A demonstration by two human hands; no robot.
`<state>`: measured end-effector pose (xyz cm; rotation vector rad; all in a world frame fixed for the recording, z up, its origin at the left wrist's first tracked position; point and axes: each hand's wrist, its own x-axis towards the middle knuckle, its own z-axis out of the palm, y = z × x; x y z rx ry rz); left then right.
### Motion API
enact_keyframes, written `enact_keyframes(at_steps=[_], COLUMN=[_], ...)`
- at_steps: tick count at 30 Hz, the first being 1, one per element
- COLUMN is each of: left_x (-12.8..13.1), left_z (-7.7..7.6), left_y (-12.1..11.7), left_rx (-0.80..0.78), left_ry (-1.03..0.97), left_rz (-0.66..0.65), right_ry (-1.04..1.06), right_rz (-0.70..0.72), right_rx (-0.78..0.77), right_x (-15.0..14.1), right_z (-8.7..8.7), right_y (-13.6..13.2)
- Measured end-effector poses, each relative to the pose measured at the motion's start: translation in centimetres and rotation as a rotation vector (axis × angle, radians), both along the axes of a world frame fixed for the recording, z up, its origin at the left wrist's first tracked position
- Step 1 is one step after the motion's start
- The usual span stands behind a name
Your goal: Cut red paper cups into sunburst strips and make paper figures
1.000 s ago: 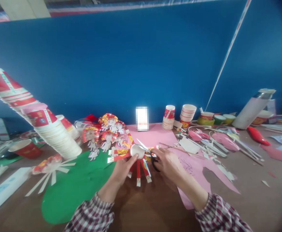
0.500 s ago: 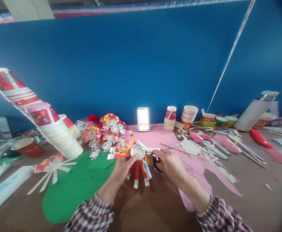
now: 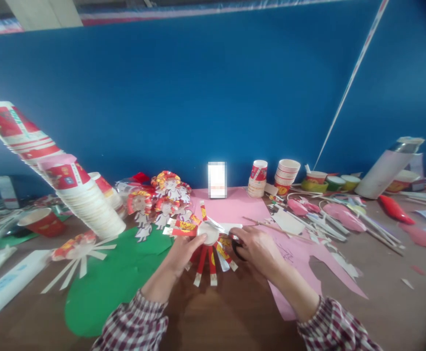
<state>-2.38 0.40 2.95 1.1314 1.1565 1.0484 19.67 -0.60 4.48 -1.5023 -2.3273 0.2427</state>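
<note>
A red and white paper cup [image 3: 208, 235], its wall slit into strips that fan out around the round base, is pinched by my left hand [image 3: 179, 253] at the base's lower left. My right hand [image 3: 259, 248] is closed round the black handles of a pair of scissors [image 3: 239, 247]. Their blades point up and left, over the cup's base and among its upper right strips; how far apart the blades stand is hard to make out. Left of my left hand, green paper [image 3: 114, 287] lies flat on the table.
Stacked paper cups [image 3: 92, 207] lean at the left, beside finished-looking cup figures [image 3: 167, 195]. Pink paper [image 3: 235, 202] spreads behind and right of my hands. Two short cup stacks [image 3: 257, 180] stand at the back, with sticks, scraps and a red packet [image 3: 395, 209] farther right.
The cup has turned a little clockwise in my left hand, so its lower strips have shifted left. The scissors have swung slightly lower over the base. My right hand has barely moved.
</note>
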Motion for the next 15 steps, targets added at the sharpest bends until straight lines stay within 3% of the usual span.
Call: enact_keyframes(at_steps=[7, 15], left_x=[0.16, 0.62], left_z=[0.36, 0.70], left_y=[-0.21, -0.47], left_rx=[-0.056, -0.072], left_ry=[0.003, -0.011], left_rz=[-0.073, -0.054], right_ry=[-0.043, 0.034], right_rz=[-0.019, -0.015], right_rx=[0.053, 0.032], right_x=[-0.08, -0.25], right_z=[-0.52, -0.81], right_y=[-0.08, -0.16])
